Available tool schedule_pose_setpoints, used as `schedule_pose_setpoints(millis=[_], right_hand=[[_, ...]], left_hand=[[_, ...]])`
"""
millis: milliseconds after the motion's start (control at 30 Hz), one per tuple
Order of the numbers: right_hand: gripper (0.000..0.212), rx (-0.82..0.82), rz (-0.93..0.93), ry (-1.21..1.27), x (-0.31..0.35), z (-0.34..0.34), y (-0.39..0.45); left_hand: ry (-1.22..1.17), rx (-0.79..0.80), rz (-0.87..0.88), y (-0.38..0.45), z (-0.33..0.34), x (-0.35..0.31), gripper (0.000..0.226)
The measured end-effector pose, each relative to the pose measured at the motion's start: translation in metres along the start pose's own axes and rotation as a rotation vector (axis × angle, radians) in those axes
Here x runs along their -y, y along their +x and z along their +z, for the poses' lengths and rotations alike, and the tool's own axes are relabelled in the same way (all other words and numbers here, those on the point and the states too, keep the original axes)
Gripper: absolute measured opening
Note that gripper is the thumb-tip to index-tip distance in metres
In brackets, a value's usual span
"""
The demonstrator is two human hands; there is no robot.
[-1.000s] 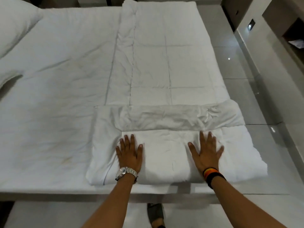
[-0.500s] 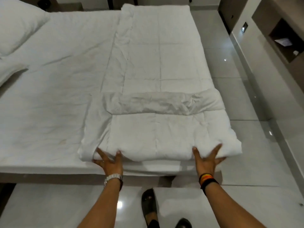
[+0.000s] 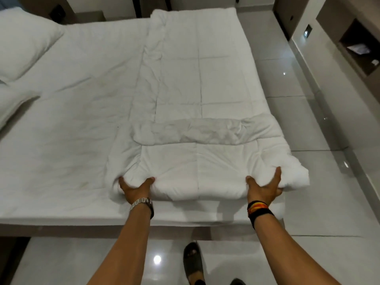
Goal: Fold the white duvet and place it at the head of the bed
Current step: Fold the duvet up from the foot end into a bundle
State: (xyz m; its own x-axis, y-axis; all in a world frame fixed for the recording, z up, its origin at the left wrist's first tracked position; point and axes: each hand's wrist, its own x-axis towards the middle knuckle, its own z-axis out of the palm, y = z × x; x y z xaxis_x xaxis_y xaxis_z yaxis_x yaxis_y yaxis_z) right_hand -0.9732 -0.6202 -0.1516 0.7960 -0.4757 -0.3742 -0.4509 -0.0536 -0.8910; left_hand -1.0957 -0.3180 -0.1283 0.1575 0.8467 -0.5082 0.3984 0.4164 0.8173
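Note:
The white duvet point(image 3: 197, 95) lies as a long strip along the right side of the bed point(image 3: 67, 120), its near end folded into a thick bundle at the bed's front edge. My left hand point(image 3: 136, 189), with a metal watch on the wrist, grips the bundle's near left corner, thumb on top. My right hand point(image 3: 264, 188), wearing a black, orange and yellow wristband, grips the near right part, fingers tucked under the fold. The bundle's near edge is lifted slightly and bunched between both hands.
Two white pillows point(image 3: 22, 42) lie at the far left of the bed. Glossy grey floor tiles point(image 3: 298, 124) run along the right, bounded by a wall with a recessed shelf point(image 3: 359, 48). My sandalled foot point(image 3: 192, 262) stands below the bed's front edge.
My hands slid back from lying flat on top of the folded bundle to its near edge, then closed around it and raised it slightly. The view also pulled back from the bed.

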Motion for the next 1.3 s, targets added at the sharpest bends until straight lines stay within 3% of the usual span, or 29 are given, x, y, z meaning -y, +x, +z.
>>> schedule_pose_setpoints(millis=[200,433,567,700,867,933,1067,1167,1233,1300], right_hand=[[0.093,0.012,-0.21,0.076,0.114,0.031,0.017],[0.075,0.117,-0.284,0.108,0.257,0.133,0.08],[0.083,0.272,-0.303,0.1,0.302,0.206,0.133],[0.068,0.318,-0.45,-0.141,0.285,0.262,0.167],[0.068,0.267,-0.588,-0.694,0.187,0.282,0.187],[0.068,0.234,-0.642,-0.824,0.163,0.292,0.199],[0.069,0.275,-0.593,-0.976,0.139,0.323,0.227],[0.068,0.295,-0.571,-0.952,0.134,0.323,0.232],[0.069,0.213,-0.603,-0.875,0.132,0.307,0.221],[0.079,0.071,-0.479,-0.734,0.131,0.285,0.202]], left_hand=[[-0.013,-0.044,0.35,-0.021,0.022,-0.117,0.096],[-0.091,-0.016,0.495,0.015,0.102,-0.247,0.079],[-0.028,0.256,0.641,0.066,0.17,-0.29,0.074],[0.317,0.409,0.882,0.129,0.225,-0.273,0.068],[0.876,0.283,0.853,0.191,0.261,-0.199,0.081],[0.996,0.241,0.881,0.215,0.272,-0.178,0.081],[1.068,0.198,0.877,0.241,0.294,-0.152,0.077],[1.084,0.202,0.871,0.238,0.296,-0.147,0.076],[1.039,0.182,0.829,0.228,0.286,-0.149,0.076],[0.931,0.089,0.663,0.209,0.27,-0.149,0.076]])
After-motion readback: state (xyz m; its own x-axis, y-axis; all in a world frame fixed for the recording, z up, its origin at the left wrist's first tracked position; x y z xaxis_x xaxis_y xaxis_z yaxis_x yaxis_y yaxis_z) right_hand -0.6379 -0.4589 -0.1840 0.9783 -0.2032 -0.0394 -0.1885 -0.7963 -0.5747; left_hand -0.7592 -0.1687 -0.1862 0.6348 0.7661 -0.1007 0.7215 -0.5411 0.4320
